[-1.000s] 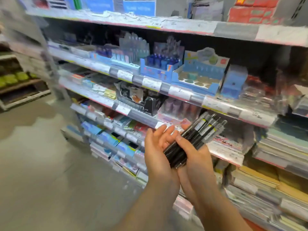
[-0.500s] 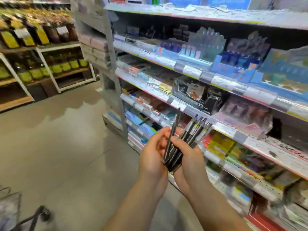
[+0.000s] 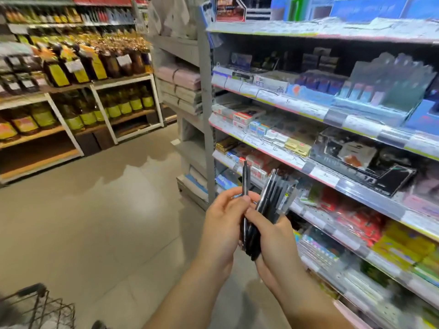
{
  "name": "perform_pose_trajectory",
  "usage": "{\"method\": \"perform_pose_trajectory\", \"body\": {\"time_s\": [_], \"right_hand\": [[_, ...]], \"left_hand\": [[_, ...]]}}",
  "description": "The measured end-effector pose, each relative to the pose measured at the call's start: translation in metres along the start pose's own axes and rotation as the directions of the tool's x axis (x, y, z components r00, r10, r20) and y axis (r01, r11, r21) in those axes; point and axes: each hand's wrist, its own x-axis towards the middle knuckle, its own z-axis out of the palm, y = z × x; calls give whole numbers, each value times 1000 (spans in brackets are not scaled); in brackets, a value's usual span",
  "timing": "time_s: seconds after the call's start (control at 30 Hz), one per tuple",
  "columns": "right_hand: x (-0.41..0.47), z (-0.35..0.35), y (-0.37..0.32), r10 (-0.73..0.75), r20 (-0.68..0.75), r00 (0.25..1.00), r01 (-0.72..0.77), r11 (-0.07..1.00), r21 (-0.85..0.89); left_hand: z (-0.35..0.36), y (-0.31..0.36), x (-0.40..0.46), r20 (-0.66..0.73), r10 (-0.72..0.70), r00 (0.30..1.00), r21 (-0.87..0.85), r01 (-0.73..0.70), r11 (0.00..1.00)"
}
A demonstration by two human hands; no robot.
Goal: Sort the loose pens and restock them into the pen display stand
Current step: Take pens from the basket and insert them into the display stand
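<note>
A bundle of black pens [image 3: 275, 198] stands tilted up and to the right, gripped low down by my right hand [image 3: 273, 236]. One black pen [image 3: 245, 179] stands upright apart from the bundle, pinched between the fingers of my left hand [image 3: 223, 224]. Both hands are close together in front of the stationery shelves. A black pen display box [image 3: 363, 160] sits on the middle shelf to the upper right of my hands. Clear and blue pen stands [image 3: 380, 91] sit on the shelf above it.
Stationery shelves [image 3: 308, 167] with price tags run along the right. A grey shelf upright [image 3: 205, 115] stands just left of them. Racks of bottles [image 3: 83, 91] fill the left background. A wire shopping basket [image 3: 40, 307] is at the lower left on the tiled floor.
The view has swung left along the aisle. My left hand has drawn one pen out of the bundle and stood it upright, apart from the others.
</note>
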Motion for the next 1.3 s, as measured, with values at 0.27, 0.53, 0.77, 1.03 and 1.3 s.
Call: {"method": "perform_pose_trajectory", "body": {"time_s": [0.27,0.53,0.77,1.03,1.3], "right_hand": [[103,28,-18,-88,69,994,91,995,-34],[262,78,-120,-199,138,970,212,973,-87],[363,145,-294,-531,338,777,619,740,-261],[446,184,-359,-568,371,735,678,605,-417],[519,224,-355,-555,354,752,659,633,-407]], "left_hand": [[1,37,110,25,74,997,100,-76,992],[27,160,251,-137,332,933,116,-318,941],[103,290,385,84,542,836,348,-534,770],[160,346,508,5,762,647,712,-538,452],[169,378,580,-107,811,575,736,-502,453]]}}
